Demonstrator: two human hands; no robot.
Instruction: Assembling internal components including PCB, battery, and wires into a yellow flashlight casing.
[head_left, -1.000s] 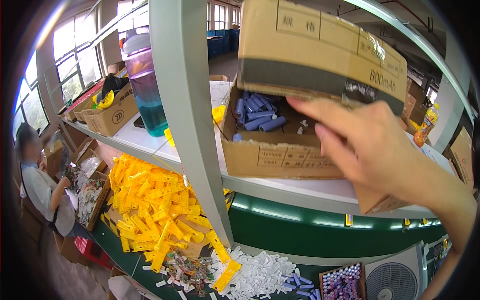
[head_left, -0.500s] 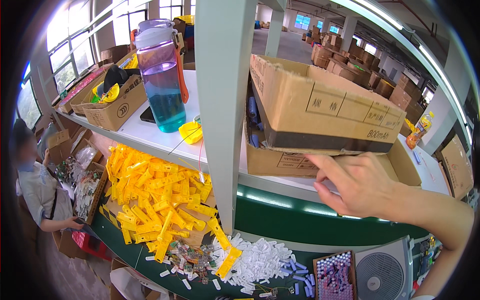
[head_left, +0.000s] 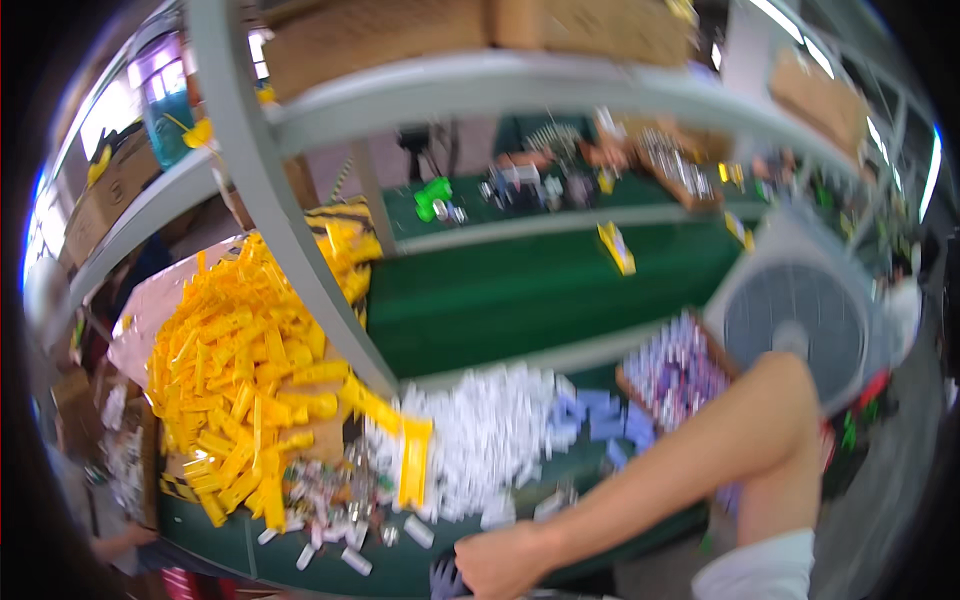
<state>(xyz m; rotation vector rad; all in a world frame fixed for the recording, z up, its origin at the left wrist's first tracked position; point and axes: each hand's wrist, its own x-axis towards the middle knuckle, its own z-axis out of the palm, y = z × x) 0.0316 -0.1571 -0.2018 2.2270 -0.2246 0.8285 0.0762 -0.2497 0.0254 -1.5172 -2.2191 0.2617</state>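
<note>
Dark grey object, blurred; long axis seemingly toward tabletop far edge. Right hand curled beside, cannot tell grip; left hand unseen.

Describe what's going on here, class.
A person's right hand is curled low at the near side of a green bench, next to a dark object too blurred to identify; whether it grips anything is unclear. Beyond it lie heaped white pieces, with yellow plastic parts to their left and blue cylinders to their right.
</note>
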